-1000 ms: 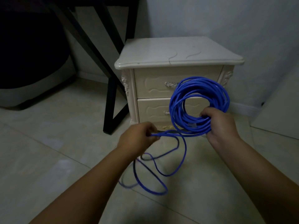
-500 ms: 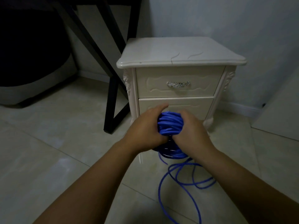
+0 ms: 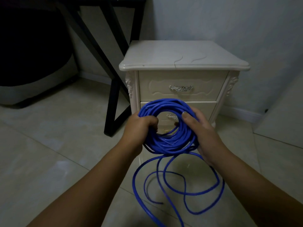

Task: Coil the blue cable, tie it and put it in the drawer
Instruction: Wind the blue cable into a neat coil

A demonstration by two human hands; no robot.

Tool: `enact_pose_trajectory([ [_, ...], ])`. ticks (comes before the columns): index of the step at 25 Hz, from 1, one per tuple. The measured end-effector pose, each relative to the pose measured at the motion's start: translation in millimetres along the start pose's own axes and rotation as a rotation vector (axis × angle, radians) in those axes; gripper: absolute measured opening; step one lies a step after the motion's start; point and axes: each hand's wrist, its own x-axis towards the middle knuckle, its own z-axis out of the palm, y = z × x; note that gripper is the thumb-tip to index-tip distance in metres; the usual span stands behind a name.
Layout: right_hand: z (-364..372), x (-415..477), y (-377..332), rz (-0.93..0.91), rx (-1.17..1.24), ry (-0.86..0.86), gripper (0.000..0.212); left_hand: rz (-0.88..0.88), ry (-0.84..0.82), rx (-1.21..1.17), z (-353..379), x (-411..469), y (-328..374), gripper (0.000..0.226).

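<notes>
Between the left hand (image 3: 139, 127) and the right hand (image 3: 203, 130), the coiled blue cable (image 3: 168, 141) covers most of the lower drawer (image 3: 207, 107), whose handle (image 3: 171, 116) shows only partly through the coil's hole. The left fingertips curl out of sight among the strands; the right fingers lie behind the coil, only the thumb (image 3: 186, 118) showing. Below both hands loose strands run off the bottom edge, and one thin end is too dim to make out.

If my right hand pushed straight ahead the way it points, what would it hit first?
Probably the lower drawer front, just beyond the blue cable coil that the right hand grips; depth is unclear.
</notes>
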Motion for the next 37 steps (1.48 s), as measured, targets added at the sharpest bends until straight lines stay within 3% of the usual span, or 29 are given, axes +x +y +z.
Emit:
enact_pose_trajectory([
  [2,7,-2,8,-0.009,-0.005,0.02,0.086,-0.02,0.005,-0.05,1,-3,0,0.024],
  [4,12,-2,15,0.007,0.006,0.058,0.092,-0.036,0.023,-0.069,3,-8,-1,0.024],
  [7,17,0,21,0.068,0.171,0.091,0.084,-0.115,0.059,-0.214,6,-10,-2,0.031],
  [10,23,0,21,0.097,0.397,0.061,0.075,-0.195,0.031,-0.403,14,-13,-2,0.013],
  [13,22,1,25,0.138,0.435,0.095,0.062,-0.222,-0.014,-0.445,16,-17,-6,0.017],
  [17,14,5,15,0.144,0.272,0.178,0.043,-0.184,-0.109,-0.167,7,-14,-2,0.013],
  [21,9,6,-1,-0.028,-0.126,0.177,0.052,0.062,-0.27,0.119,-10,-4,12,0.085],
  [24,13,1,0,-0.158,-0.551,0.028,0.062,0.269,-0.391,0.548,-13,-5,12,0.097],
  [27,23,-3,14,-0.287,-0.871,-0.095,0.069,0.51,-0.376,0.957,-2,-6,-7,0.089],
  [30,26,-5,15,-0.344,-0.855,-0.085,0.063,0.581,-0.259,0.886,5,-6,-14,0.047],
  [32,23,-4,9,-0.305,-0.778,-0.083,0.067,0.544,-0.18,0.85,6,-6,-13,0.031],
  [37,13,-1,-2,-0.171,-0.506,-0.027,0.07,0.354,-0.083,0.59,2,-6,0,0.037],
])
